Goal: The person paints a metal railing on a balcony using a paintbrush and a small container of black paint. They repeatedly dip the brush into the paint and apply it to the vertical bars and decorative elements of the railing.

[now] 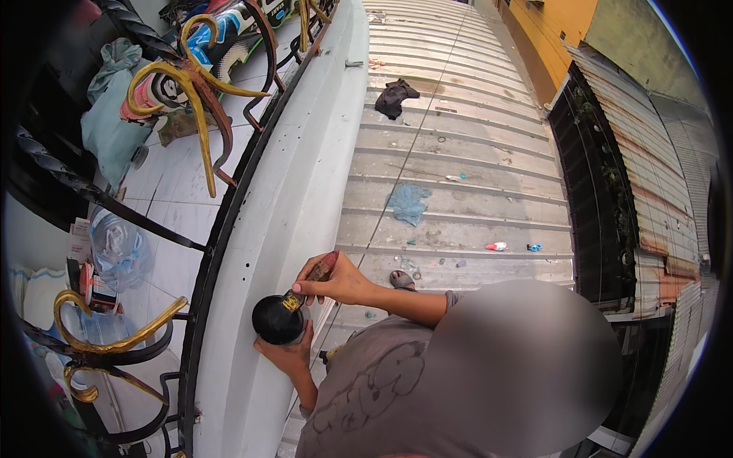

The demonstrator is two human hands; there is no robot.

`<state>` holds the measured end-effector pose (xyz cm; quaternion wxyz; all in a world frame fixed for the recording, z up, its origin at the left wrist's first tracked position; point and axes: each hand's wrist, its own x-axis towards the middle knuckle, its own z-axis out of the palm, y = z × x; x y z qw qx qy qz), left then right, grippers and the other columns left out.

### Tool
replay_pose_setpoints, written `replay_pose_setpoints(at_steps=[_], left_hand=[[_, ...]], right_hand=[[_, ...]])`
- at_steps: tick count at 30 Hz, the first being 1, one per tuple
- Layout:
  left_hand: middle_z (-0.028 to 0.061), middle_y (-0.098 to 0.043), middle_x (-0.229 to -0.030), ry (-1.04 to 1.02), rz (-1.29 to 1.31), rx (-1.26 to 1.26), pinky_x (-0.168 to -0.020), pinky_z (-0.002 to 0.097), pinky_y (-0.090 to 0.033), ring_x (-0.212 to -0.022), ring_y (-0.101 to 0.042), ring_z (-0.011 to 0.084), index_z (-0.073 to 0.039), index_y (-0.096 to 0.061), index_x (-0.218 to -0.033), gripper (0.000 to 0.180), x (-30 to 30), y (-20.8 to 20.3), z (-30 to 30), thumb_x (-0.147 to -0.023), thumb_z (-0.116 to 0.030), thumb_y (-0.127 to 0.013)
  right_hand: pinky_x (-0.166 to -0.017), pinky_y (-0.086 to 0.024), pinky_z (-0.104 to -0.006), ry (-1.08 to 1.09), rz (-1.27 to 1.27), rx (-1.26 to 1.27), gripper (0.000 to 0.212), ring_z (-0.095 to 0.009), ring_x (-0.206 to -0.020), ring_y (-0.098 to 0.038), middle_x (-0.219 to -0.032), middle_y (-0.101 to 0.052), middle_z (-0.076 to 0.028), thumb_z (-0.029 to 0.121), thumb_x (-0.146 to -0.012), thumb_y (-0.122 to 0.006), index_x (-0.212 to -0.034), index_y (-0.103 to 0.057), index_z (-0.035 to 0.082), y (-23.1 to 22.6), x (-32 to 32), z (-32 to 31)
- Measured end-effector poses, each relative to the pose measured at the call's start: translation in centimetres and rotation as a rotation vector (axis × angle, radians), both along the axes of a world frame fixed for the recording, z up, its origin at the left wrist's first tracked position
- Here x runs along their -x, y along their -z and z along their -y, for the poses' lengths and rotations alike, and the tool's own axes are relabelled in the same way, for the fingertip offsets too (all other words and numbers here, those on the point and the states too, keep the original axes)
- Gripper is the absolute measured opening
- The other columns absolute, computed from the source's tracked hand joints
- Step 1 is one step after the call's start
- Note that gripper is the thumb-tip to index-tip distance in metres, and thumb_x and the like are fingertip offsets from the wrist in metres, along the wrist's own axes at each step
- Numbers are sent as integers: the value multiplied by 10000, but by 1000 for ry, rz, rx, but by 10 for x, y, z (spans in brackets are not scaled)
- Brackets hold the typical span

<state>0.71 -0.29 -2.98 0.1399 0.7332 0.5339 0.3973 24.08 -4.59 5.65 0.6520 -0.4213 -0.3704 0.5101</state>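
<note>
A paintbrush (pixel 292 302) with a yellow band and a worn, red-tipped handle is pinched in my right hand (pixel 332 281). Its lower end reaches into a round, open-topped container (pixel 273 327) whose inside is black, like dark paint; the bristles cannot be made out. My left hand (pixel 292 356) is closed around the near side of this container and holds it over the white ledge (pixel 263 229). Left of the ledge runs a black metal railing (pixel 200 320) with gold scrolls (pixel 183 76).
Behind the railing, a clear plastic bottle (pixel 118 248), a pale green cloth (pixel 114 130) and other clutter lie on white tiles. The ribbed roof (pixel 466 206) on the right carries a blue plastic bag (pixel 408 203), a dark cloth (pixel 395 98) and small litter. A sandalled foot (pixel 402 280) shows there.
</note>
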Motion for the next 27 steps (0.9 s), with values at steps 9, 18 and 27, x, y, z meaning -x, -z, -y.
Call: replay_pose_setpoints(at_steps=[9,18,27], left_hand=[[200,-492,-1148,33,-24,-7,-937,481,-470,-1099,-525,393,66,-544,-1256,957,5,11,-2,-531,-330,-1028],[213,-506,-1159,20,-17,23,-965,500,-446,-1114,-496,412,58,-546,-1262,970,5,12,-3,-521,-360,-1012],[218,-523,-1158,62,14,38,-959,504,-439,-1101,-494,413,57,-571,-1264,957,9,12,-4,-536,-390,-1003]], right_hand=[[-559,-546,-255,-9,-70,-18,289,-133,-674,-716,-816,-742,-84,252,-915,-820,-942,-721,-18,7,2,-3],[-562,-547,-258,-19,-133,-43,306,-127,-674,-707,-836,-745,-92,281,-927,-810,-947,-728,-13,8,2,-5],[-670,-565,-252,65,89,-243,180,-139,-811,-723,-899,-757,-56,155,-892,-840,-999,-788,19,7,9,1]])
